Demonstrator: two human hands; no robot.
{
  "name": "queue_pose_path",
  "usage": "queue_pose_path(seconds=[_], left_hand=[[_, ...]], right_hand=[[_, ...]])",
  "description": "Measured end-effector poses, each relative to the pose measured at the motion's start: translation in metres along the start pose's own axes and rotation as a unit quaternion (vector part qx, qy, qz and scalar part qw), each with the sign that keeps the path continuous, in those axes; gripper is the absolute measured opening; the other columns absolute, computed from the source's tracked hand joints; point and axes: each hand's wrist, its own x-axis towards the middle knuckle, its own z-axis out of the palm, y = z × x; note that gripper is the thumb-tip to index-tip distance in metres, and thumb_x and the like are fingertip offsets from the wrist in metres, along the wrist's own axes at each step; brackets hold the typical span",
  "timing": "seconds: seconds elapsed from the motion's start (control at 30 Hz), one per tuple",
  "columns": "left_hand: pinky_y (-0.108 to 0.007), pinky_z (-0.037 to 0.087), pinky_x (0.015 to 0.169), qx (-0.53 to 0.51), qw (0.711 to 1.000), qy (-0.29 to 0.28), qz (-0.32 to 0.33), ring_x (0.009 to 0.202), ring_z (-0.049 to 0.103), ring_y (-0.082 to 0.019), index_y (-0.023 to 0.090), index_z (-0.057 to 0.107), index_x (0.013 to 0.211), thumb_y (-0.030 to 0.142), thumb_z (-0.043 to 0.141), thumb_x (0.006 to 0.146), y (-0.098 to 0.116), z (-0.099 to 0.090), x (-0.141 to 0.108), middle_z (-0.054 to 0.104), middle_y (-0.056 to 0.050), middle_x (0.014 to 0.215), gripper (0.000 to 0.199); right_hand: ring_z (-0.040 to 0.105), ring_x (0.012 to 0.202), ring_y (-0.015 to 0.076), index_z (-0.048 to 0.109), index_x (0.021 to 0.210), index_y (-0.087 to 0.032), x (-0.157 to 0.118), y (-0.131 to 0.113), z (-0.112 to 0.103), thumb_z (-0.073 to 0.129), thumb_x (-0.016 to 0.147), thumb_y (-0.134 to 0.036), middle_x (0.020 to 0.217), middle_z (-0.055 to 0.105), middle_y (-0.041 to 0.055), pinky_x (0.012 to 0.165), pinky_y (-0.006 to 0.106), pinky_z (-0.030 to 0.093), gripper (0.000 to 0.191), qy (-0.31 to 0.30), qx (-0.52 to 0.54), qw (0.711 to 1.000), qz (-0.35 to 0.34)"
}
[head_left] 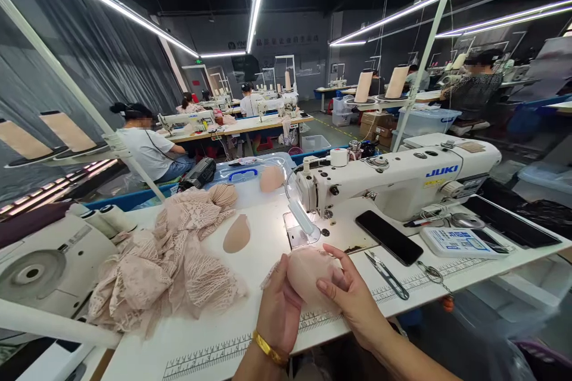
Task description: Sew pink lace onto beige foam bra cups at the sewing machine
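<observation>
A beige moulded cup with lace fabric (310,274) is held between both hands, just in front of the sewing machine's needle area. My left hand (279,309) wraps round its left side, with a gold bracelet on the wrist. On the right side, my right hand (351,300) grips it, thumb on top. The white JUKI sewing machine (388,172) stands behind, its lamp lit. A loose beige cup pad (236,234) lies on the white table (210,333), left of the hands. Further left is a heap of beige lace fabric (165,262).
Right of the hands are a black phone (389,237), thread snips (388,275), a blue-and-white box (462,242) and keys (431,272). Behind the table stands a clear plastic bin (214,175) with another pad (271,178). A person (145,143) sits at the back left.
</observation>
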Motion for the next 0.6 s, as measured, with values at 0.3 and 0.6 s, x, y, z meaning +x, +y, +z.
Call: queue_pose_path(seconds=[0.3,0.6], left_hand=[[-0.039,0.060,0.095,0.037,0.999,-0.007,0.007,0.107,0.074,-0.032,0.012,0.081,0.107,0.032,0.095,0.070,0.002,0.007,0.004,0.080,-0.014,0.110,0.044],[-0.032,0.065,0.079,-0.003,0.999,0.044,0.026,0.093,0.075,-0.023,0.015,0.081,0.105,0.023,0.093,0.069,0.016,0.004,0.012,0.081,-0.011,0.110,0.039]], right_hand=[[0.067,0.101,0.0263,0.052,0.148,-0.032,-0.009,-0.015,-0.047,0.063,0.100,-0.048,0.114,0.070,0.0080,0.093,0.046,0.055,0.052,-0.008,-0.360,0.915,-0.180],[0.062,0.097,0.0315,0.075,0.115,-0.019,-0.001,-0.040,-0.152,0.043,0.106,-0.026,0.110,0.070,0.0168,0.084,0.047,0.054,0.034,0.110,-0.707,0.593,-0.369]])
